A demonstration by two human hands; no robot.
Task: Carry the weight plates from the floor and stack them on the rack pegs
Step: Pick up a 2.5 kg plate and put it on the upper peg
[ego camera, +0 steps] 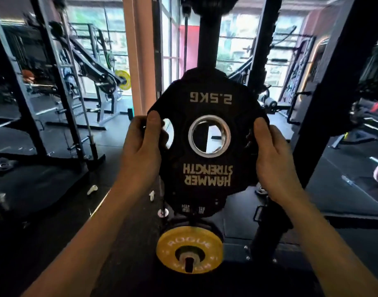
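I see both hands holding one black weight plate [207, 174] upright in front of the camera, with its flat face turned to me. The left hand [141, 155] grips the left edge; its thumb lies on the face and the other fingers curl behind, partly through an oval grip hole. The right hand [273, 159] grips the right edge in the same way, thumb in front, fingers hidden behind the rim.

The plate is upside down: the white marks "2.5KG" and "HAMMER STRENGTH" read inverted. Its silver-ringed centre hole is free, and through it I see only background.

Directly behind the plate stands a black rack post [209, 35]. Below the plate, a yellow plate [189, 249] marked "ROGUE" sits on a peg [189, 263] low on the rack. It seems that the black plate is not touching it, but the picture is soft there.

On the dark floor at the left lies a small white earbud [92, 189].
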